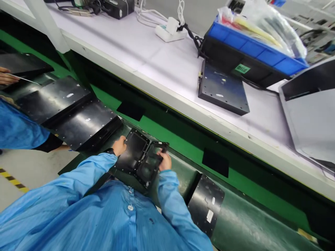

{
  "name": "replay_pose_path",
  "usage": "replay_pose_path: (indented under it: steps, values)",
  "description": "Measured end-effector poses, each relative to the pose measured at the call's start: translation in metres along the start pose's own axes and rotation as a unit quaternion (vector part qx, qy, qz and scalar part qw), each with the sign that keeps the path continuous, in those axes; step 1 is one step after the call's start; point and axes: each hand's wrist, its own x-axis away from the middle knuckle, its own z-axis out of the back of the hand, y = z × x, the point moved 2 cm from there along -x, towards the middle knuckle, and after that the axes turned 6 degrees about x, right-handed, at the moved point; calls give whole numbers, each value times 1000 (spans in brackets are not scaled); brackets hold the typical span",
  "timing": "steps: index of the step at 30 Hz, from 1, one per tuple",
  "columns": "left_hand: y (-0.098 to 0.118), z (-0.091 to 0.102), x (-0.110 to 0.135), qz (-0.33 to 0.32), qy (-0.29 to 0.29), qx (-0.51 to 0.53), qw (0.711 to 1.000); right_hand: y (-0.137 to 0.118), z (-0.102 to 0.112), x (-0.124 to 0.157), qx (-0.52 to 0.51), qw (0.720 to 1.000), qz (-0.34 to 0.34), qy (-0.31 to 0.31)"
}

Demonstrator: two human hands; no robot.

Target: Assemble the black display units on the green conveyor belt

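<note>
The fingers of our left hand [119, 146] pinch the flat black rectangular panel [134, 148] at ten o'clock; our right hand [165, 161] pinches the black rectangular windowed frame [155, 159] at two.

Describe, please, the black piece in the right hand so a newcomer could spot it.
Start at the long green surface in front of the white bench. The wearer's right hand holds a black frame. Unlike the solid black panel alongside, this frame shows green through its openings.

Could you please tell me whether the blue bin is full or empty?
Not empty: plastic bags rise out of the blue bin; how full it is underneath, I cannot tell.
</note>
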Motion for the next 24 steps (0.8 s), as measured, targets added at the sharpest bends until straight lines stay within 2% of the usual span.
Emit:
replay_pose_path:
  steps: [2,3,4,5,6,7,8,9,12,15,17,19,21,23,24]
  values:
    - [-21,-10,-13,-12,-7,-2,1000,4,71,-5,142,987,-20,67]
    - [-30,-18,-18,-28,-9,-7,1000,3,101,-8,241,962,-25,122]
    - [-37,-29,-20,-47,-9,-15,999,0,121,-12,306,937,-30,164]
    - [-43,-40,-21,-65,-9,-24,998,-3,130,-16,352,915,-31,195]
    - [-48,-50,-20,-80,-8,-34,996,-8,125,-23,381,900,-29,209]
    - [-53,-60,-19,-94,-7,-41,995,-12,108,-32,392,897,-21,204]
    - [-56,-68,-18,-107,-3,-44,993,-16,79,-44,399,898,-8,184]
    - [-60,-74,-17,-118,2,-45,992,-19,41,-59,402,903,13,149]
    - [-69,-86,-17,-136,17,-45,990,-32,-96,-118,414,908,57,36]
    - [-76,-99,-22,-148,37,-50,987,-49,-219,-176,479,876,40,-29]
    - [-80,-108,-26,-163,57,-53,984,-58,-280,-203,550,833,-2,-48]
    - [-84,-114,-27,-177,77,-53,980,-62,-323,-218,612,790,-28,-35]
    - [-87,-117,-27,-183,90,-52,978,-63,-350,-223,640,768,-36,-5]
    - [-89,-117,-26,-183,95,-52,977,-64,-363,-224,635,771,-52,17]
    - [-89,-117,-25,-182,94,-51,977,-68,-365,-223,614,788,-41,16]
